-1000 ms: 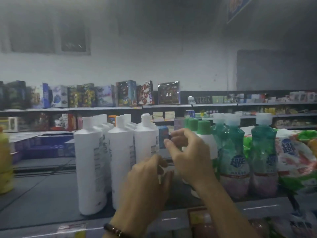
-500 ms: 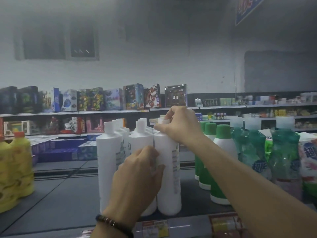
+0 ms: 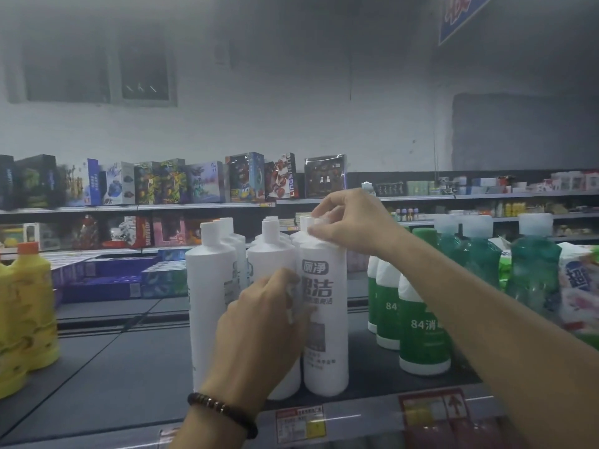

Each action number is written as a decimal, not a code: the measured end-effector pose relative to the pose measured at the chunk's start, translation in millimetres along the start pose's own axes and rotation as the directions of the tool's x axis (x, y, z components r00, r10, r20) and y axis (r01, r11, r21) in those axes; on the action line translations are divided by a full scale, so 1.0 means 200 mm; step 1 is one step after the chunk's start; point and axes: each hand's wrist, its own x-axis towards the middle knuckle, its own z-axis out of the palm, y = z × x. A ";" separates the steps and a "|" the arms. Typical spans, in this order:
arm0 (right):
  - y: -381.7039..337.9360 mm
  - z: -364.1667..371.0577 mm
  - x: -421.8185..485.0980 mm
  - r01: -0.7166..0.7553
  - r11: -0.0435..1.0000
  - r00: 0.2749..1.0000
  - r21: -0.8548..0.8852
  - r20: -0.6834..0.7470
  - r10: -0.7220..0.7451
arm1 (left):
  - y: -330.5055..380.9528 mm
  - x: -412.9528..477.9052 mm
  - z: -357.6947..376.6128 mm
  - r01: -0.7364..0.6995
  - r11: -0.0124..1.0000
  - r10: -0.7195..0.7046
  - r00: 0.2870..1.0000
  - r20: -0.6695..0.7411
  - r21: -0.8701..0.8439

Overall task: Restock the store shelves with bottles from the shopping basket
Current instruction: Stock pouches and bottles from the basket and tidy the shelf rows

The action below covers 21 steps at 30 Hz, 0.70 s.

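A tall white bottle (image 3: 325, 319) with grey print on its label stands upright at the front edge of the grey shelf (image 3: 107, 377). My right hand (image 3: 350, 222) pinches its white cap from above. My left hand (image 3: 262, 322), with a bead bracelet at the wrist, is wrapped around the body of the white bottle, partly covering the white bottle just left of it (image 3: 275, 254). Several more white bottles (image 3: 210, 280) stand in rows to the left and behind. The shopping basket is out of view.
Green-and-white bottles (image 3: 421, 332) stand right of the white ones, with teal refill bottles (image 3: 534, 273) and soft packs behind them. Yellow bottles (image 3: 29, 306) stand at the far left. Price tags (image 3: 299, 422) line the shelf edge. Toy boxes (image 3: 246, 176) fill shelves across the aisle.
The front white bottle has turned so its printed label faces me. My right hand stays on its cap and my left hand stays on its body.
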 end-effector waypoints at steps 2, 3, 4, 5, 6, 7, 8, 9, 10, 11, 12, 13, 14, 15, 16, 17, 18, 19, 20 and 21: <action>0.01 0.02 0.00 -0.007 0.998 0.999 -0.065 -0.052 0.003 | 0.01 0.00 0.01 -0.008 1.000 0.008 1.000 0.008 0.006; 0.01 0.02 0.00 -0.012 0.996 0.997 -0.084 -0.072 0.006 | 0.02 -0.01 0.02 -0.014 1.000 0.014 1.000 0.014 0.005; 0.01 0.03 0.00 -0.017 0.996 0.996 -0.091 -0.084 0.009 | 0.03 -0.01 0.02 -0.018 1.000 0.018 1.000 0.020 0.003; 0.01 0.03 0.00 -0.019 0.996 0.996 -0.092 -0.088 0.011 | 0.03 -0.01 0.02 -0.020 1.000 0.020 1.000 0.025 0.000; 0.01 0.03 0.00 -0.019 0.995 0.996 -0.093 -0.087 0.011 | 0.04 -0.01 0.03 -0.019 1.000 0.019 0.999 0.029 -0.005; 0.01 0.02 0.00 -0.014 0.995 0.997 -0.094 -0.083 0.006 | 0.04 -0.01 0.03 -0.016 1.000 0.017 0.999 0.033 -0.011; 0.01 0.02 0.00 -0.007 0.995 0.997 -0.095 -0.076 0.000 | 0.04 -0.01 0.03 -0.011 1.000 0.011 0.999 0.038 -0.016; 0.00 0.02 0.01 0.000 0.996 0.998 -0.093 -0.068 -0.006 | 0.04 -0.01 0.03 -0.006 1.000 0.007 0.999 0.041 -0.021; 0.00 0.02 0.01 0.007 0.996 0.998 -0.091 -0.060 -0.013 | 0.03 -0.01 0.03 -0.001 1.000 0.002 0.999 0.043 -0.022; 0.00 0.02 0.01 0.014 0.996 0.998 -0.091 -0.052 -0.019 | 0.03 -0.01 0.04 0.002 1.000 -0.002 0.999 0.042 -0.017; 0.00 0.02 0.01 0.021 0.995 0.999 -0.095 -0.042 -0.025 | 0.03 -0.01 0.05 0.007 1.000 -0.006 0.999 0.041 -0.006; -0.01 0.01 0.01 0.025 0.995 0.999 -0.101 -0.032 -0.029 | 0.02 -0.01 0.05 0.008 1.000 -0.008 0.999 0.040 0.004; -0.01 0.01 0.02 0.027 0.994 0.999 -0.103 -0.025 -0.030 | 0.02 0.00 0.06 0.007 1.000 -0.007 0.999 0.036 0.011; 0.00 0.00 0.02 0.026 0.995 0.999 -0.101 -0.023 -0.028 | 0.02 0.00 0.07 0.003 1.000 -0.004 0.999 0.032 0.018; 0.00 0.00 0.02 0.024 0.995 0.999 -0.096 -0.020 -0.026 | 0.03 0.00 0.07 -0.001 1.000 0.000 1.000 0.031 0.028; 0.00 0.01 0.02 0.023 0.995 1.000 -0.094 -0.019 -0.025 | 0.03 0.00 0.07 -0.002 0.999 0.001 0.999 0.032 0.039; 0.01 0.01 0.02 0.022 0.995 1.000 -0.095 -0.020 -0.024 | 0.04 0.00 0.07 -0.001 0.999 -0.001 0.999 0.034 0.048; 0.01 0.01 0.02 0.021 0.995 0.999 -0.095 -0.022 -0.023 | 0.04 0.00 0.07 0.001 0.999 -0.003 0.999 0.037 0.051; 0.01 0.01 0.02 0.020 0.995 0.999 -0.094 -0.023 -0.022 | 0.05 0.00 0.07 0.005 0.999 -0.007 0.999 0.040 0.054; 0.02 0.01 0.02 0.020 0.995 0.999 -0.095 -0.024 -0.023 | 0.05 0.00 0.07 0.009 0.998 -0.012 0.999 0.041 0.060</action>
